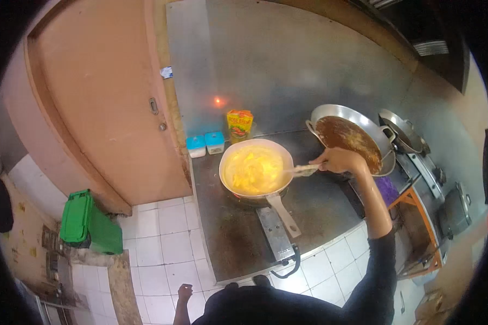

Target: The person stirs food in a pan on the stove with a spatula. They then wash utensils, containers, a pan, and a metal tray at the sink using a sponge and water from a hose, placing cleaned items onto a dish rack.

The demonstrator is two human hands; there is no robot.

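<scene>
My right hand [339,161] is closed around the handle of a pale cooking utensil [307,170]. Its far end reaches over the right rim into a cream-coloured frying pan [226,183] and is too blurred to name its exact kind. Yellow, egg-like food [253,167] covers the bottom of the pan. The pan sits on a burner, its light handle [283,214] pointing toward me, with nobody holding it. Low at my left side hangs my left hand [185,293], away from the counter, its fingers loosely bent and nothing visible in it.
Behind the pan stand two blue-lidded containers [214,142] and an oil pouch [239,124]. A large wok [382,116] of brown liquid is at the right, with another pan [404,131] beyond. A grey metal stove part [276,233] extends toward me. A green bin [87,222] stands left.
</scene>
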